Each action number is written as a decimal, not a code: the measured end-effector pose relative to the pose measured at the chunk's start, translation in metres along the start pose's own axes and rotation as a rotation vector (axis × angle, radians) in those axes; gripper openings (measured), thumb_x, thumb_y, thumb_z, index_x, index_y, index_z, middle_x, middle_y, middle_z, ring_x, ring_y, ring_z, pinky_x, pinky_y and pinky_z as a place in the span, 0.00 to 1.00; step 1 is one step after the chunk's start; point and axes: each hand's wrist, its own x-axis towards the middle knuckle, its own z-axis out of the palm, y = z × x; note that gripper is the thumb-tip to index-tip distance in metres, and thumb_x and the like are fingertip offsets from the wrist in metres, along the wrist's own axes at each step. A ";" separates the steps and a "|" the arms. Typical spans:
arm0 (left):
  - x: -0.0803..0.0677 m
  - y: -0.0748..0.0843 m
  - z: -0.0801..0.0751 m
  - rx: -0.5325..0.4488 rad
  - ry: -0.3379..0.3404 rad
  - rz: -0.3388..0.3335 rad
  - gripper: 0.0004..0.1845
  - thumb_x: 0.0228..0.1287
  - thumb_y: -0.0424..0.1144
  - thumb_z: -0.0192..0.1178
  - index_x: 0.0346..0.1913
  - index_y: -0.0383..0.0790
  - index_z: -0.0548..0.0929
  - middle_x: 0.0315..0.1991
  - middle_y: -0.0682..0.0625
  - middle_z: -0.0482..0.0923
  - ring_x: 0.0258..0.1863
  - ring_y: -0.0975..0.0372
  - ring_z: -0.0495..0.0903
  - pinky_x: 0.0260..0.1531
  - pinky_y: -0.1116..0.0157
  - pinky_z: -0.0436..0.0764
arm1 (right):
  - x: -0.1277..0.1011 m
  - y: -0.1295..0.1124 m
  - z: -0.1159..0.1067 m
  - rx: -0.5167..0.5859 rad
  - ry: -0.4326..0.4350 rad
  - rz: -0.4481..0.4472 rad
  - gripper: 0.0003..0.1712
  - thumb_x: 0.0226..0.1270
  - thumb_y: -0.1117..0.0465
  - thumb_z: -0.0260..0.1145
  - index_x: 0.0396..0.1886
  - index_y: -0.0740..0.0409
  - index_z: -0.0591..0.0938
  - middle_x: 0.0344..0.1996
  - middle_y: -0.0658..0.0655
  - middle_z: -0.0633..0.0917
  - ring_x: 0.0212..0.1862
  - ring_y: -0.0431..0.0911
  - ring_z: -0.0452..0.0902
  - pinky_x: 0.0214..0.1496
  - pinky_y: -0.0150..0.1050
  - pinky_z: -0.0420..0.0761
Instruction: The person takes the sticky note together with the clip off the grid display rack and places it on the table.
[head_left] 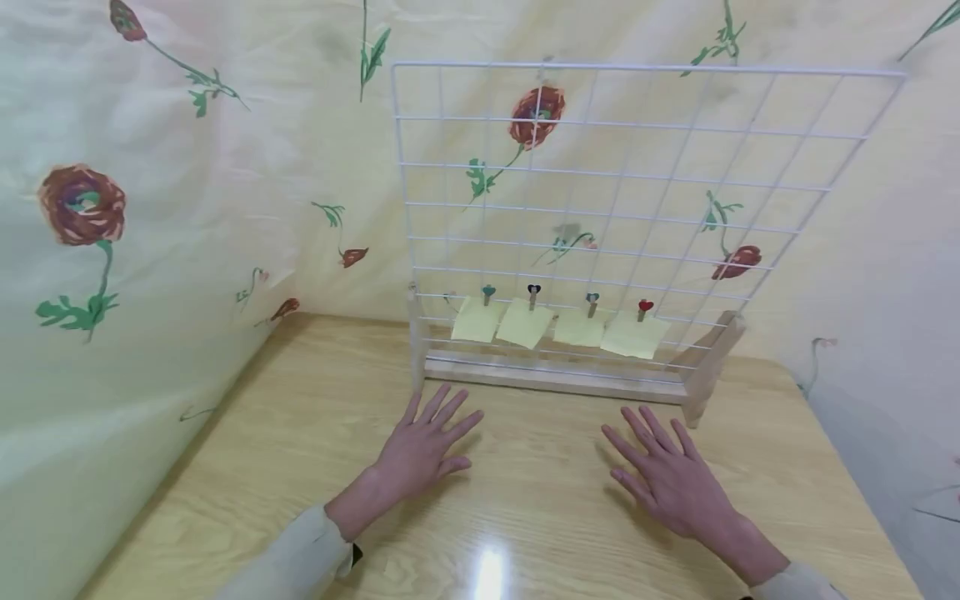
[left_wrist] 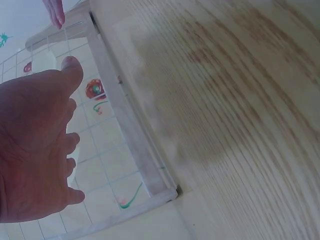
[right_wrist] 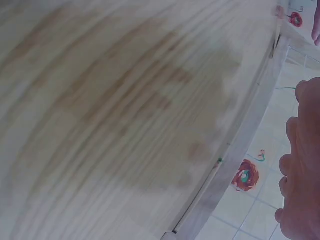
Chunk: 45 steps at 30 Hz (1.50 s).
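Palm down over the wooden table, my left hand (head_left: 416,450) has its fingers spread and holds nothing. My right hand (head_left: 671,479) is spread the same way farther right, also holding nothing. Beyond both hands stands a white wire grid (head_left: 622,175) in a wooden base (head_left: 555,381). Several pale yellow paper notes hang in a row low on the grid, among them a left one (head_left: 474,323) and a right one (head_left: 636,337). Small wooden clips with heart tops pinch them, such as a red-heart clip (head_left: 645,310) and a dark-heart clip (head_left: 534,296).
Flowered cloth (head_left: 180,167) covers the walls behind and to the left of the table (head_left: 292,417). The base's right upright (head_left: 705,375) stands a little beyond my right fingertips. A bright light reflection shows at the table's front.
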 end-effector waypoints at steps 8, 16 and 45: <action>0.001 -0.002 0.003 0.036 0.008 -0.002 0.36 0.68 0.63 0.46 0.75 0.56 0.56 0.76 0.45 0.49 0.75 0.49 0.45 0.69 0.40 0.53 | 0.006 -0.002 -0.002 0.014 -0.009 0.012 0.32 0.73 0.41 0.49 0.72 0.46 0.65 0.75 0.61 0.56 0.75 0.58 0.46 0.75 0.58 0.40; -0.002 -0.005 0.003 0.073 0.000 -0.018 0.36 0.68 0.64 0.46 0.75 0.57 0.55 0.76 0.46 0.51 0.75 0.49 0.44 0.69 0.41 0.56 | 0.015 -0.008 -0.002 0.037 0.000 -0.005 0.32 0.74 0.42 0.49 0.73 0.46 0.63 0.76 0.57 0.49 0.77 0.52 0.36 0.76 0.57 0.37; 0.016 0.012 -0.003 -0.338 -0.035 -0.075 0.36 0.72 0.58 0.46 0.77 0.55 0.49 0.77 0.46 0.40 0.75 0.49 0.34 0.68 0.36 0.50 | 0.027 -0.015 -0.009 0.300 -0.005 0.164 0.33 0.75 0.49 0.51 0.76 0.46 0.55 0.76 0.61 0.49 0.77 0.50 0.33 0.71 0.64 0.47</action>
